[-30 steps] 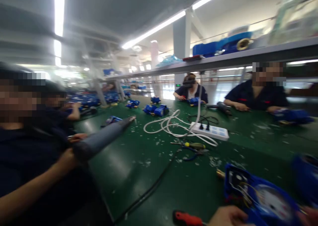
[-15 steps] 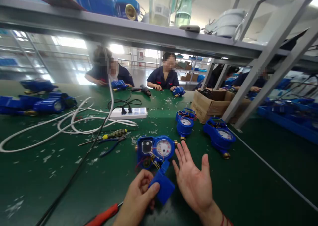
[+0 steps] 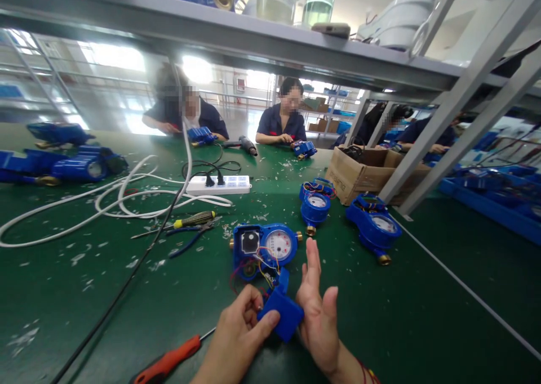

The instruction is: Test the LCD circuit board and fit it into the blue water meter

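Observation:
A blue plastic cover (image 3: 284, 315) is pinched between the thumb and fingers of my left hand (image 3: 243, 330). Just right of it, my right hand (image 3: 318, 316) is held up edge-on, fingers straight and thumb apart, with nothing in it. Beyond both hands lies a blue water meter (image 3: 264, 246) with its housing uncovered, showing a round white dial (image 3: 279, 244), a black part in a white frame and thin coloured wires. The wires run from the housing towards the cover; where they end is hidden. An orange-handled screwdriver (image 3: 171, 361) lies left of my left wrist.
A yellow-handled screwdriver (image 3: 194, 219) and pliers (image 3: 192, 242) lie to the left, near a white power strip (image 3: 220, 185) and loose cables. Two more meters (image 3: 315, 204) stand right, before a cardboard box (image 3: 359, 173). A metal shelf (image 3: 253, 38) hangs overhead. Several people sit opposite.
My right hand has turned from palm-up to edge-on and come closer to the cover. My left hand has shifted slightly right with the cover. The camera view has tilted down a little.

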`<state>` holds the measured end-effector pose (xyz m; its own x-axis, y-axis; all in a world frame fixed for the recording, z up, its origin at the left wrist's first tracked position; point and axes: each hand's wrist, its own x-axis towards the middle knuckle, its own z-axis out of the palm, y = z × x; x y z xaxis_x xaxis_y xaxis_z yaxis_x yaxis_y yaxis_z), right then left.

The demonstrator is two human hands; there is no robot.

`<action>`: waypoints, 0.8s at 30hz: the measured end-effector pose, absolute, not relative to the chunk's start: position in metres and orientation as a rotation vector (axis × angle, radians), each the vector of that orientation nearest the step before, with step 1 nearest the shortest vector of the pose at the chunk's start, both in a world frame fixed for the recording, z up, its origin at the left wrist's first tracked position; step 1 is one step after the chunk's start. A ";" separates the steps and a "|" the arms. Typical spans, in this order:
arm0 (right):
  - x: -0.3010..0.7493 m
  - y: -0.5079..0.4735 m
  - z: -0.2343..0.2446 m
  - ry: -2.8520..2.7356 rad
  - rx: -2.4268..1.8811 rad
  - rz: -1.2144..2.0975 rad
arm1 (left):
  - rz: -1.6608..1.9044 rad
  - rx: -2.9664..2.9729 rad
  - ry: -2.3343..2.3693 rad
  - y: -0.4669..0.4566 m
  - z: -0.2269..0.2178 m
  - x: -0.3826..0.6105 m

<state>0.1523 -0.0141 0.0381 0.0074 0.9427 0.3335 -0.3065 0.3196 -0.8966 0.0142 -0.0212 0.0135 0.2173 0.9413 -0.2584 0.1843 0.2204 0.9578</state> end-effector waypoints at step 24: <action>0.188 -0.005 0.043 -1.526 -0.950 1.435 | 0.712 1.342 1.385 -0.023 0.022 0.006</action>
<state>0.1880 -0.0052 0.0427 -0.3822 0.9218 0.0649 -0.0082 0.0669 -0.9977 0.0056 -0.0235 0.0219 0.1585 0.9512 -0.2649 0.3385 0.1997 0.9196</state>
